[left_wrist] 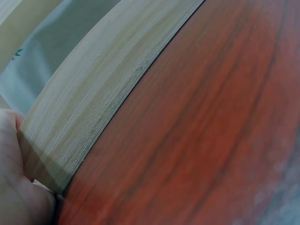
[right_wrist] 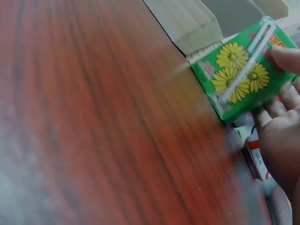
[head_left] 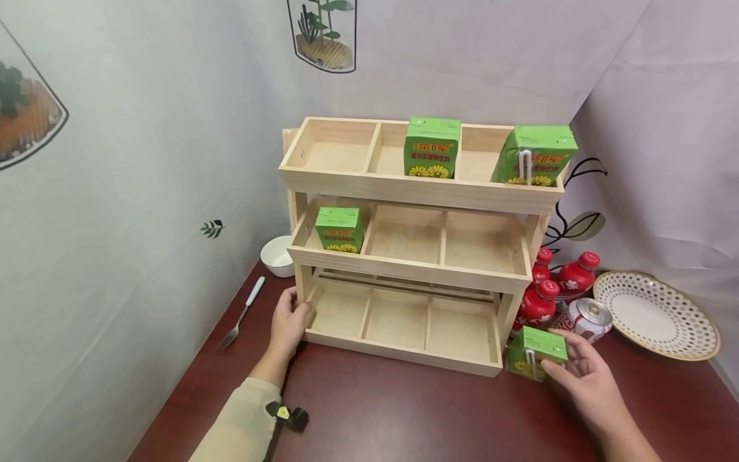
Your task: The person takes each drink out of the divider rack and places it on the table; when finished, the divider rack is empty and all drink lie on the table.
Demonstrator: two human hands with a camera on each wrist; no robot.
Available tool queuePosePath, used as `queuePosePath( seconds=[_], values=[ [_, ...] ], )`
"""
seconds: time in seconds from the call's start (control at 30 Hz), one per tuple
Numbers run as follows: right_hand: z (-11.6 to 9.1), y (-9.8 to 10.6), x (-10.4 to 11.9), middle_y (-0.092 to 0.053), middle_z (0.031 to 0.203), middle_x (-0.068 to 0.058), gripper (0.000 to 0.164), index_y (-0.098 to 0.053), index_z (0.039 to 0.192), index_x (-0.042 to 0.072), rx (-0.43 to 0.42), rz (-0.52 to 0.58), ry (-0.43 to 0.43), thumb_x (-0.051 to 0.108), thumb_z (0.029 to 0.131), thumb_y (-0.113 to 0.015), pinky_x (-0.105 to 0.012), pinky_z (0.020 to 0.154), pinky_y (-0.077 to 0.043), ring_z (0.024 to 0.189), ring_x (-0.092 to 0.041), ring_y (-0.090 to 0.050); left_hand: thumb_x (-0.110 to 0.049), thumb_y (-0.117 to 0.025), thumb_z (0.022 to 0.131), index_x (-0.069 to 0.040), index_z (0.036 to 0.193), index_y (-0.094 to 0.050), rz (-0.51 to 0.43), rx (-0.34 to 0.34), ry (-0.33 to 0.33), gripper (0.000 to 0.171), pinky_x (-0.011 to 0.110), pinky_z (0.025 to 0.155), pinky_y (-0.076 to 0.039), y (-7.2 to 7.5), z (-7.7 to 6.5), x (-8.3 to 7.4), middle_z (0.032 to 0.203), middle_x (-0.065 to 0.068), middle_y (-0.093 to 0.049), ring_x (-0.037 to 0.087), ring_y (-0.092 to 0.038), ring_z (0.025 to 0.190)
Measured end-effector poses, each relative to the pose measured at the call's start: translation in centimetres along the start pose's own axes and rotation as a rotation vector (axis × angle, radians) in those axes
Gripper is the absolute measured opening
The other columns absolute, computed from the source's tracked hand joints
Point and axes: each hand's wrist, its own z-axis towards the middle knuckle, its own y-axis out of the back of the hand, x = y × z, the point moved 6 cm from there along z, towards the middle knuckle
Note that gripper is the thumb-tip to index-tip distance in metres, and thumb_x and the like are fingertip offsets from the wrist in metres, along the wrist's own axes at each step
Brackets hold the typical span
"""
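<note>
Head view: I see the right hand (head_left: pixel 586 372) gripping a green drink carton (head_left: pixel 537 354) between thumb and fingers, just beside the right end of the bottom tier (head_left: pixel 404 353) of the wooden rack (head_left: pixel 410 268), while the left hand (head_left: pixel 290 319) grips that tier's left end. Left wrist: I get plain wood running up from that hand along the red-brown table (left_wrist: pixel 187 117). Right wrist: the carton shows its straw (right_wrist: pixel 248 64), and I judge it fairly light, slightly slick and easily dented, best taken by its stiffer side edges, clear of the straw.
</note>
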Motion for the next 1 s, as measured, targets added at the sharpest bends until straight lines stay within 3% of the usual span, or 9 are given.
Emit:
queuePosePath(
  seconds=[0.13,0.37,0.83,1.0],
  values=[
    [-0.4,0.3,-0.9,-0.061,0.122,0.000,0.060,-0.032,0.139,-0.011,0.035,0.019,-0.036,-0.026,0.084,-0.048,-0.022,0.084,-0.050,0.107,-0.009,-0.061,0.000,-0.056,0.088,0.002,0.125,-0.053,0.007,0.009,0.002,0.037,0.037,0.082,-0.043,-0.2,-0.1,0.1,0.114,0.022,-0.059,0.030,-0.055,0.100],
    [-0.5,-0.2,-1.1,-0.062,0.119,-0.003,0.061,-0.042,0.135,-0.002,0.082,0.216,-0.025,-0.030,0.081,-0.040,-0.024,0.084,-0.051,0.106,-0.011,-0.062,0.001,-0.055,0.088,0.001,0.125,-0.053,0.014,-0.002,0.012,0.037,0.038,0.083,-0.042,-0.1,-0.2,0.0,0.113,0.022,-0.059,0.032,-0.054,0.101],
    [-0.1,-0.2,-1.5,-0.062,0.122,-0.004,0.063,-0.043,0.136,0.002,0.127,0.331,-0.068,-0.029,0.082,-0.032,-0.024,0.089,-0.048,0.110,-0.012,-0.060,0.000,-0.055,0.089,0.002,0.126,-0.052,0.010,0.002,-0.001,0.037,0.036,0.083,-0.042,0.1,0.0,-0.1,0.114,0.022,-0.059,0.030,-0.054,0.100],
    [-0.1,-0.3,-1.4,-0.063,0.123,-0.004,0.064,-0.044,0.135,0.003,0.137,0.369,-0.063,-0.030,0.082,-0.028,-0.023,0.090,-0.047,0.112,-0.013,-0.059,0.000,-0.055,0.089,0.002,0.127,-0.052,0.010,0.004,0.004,0.038,0.035,0.081,-0.044,0.0,0.5,1.0,0.115,0.022,-0.059,0.030,-0.055,0.099]
  ],
)
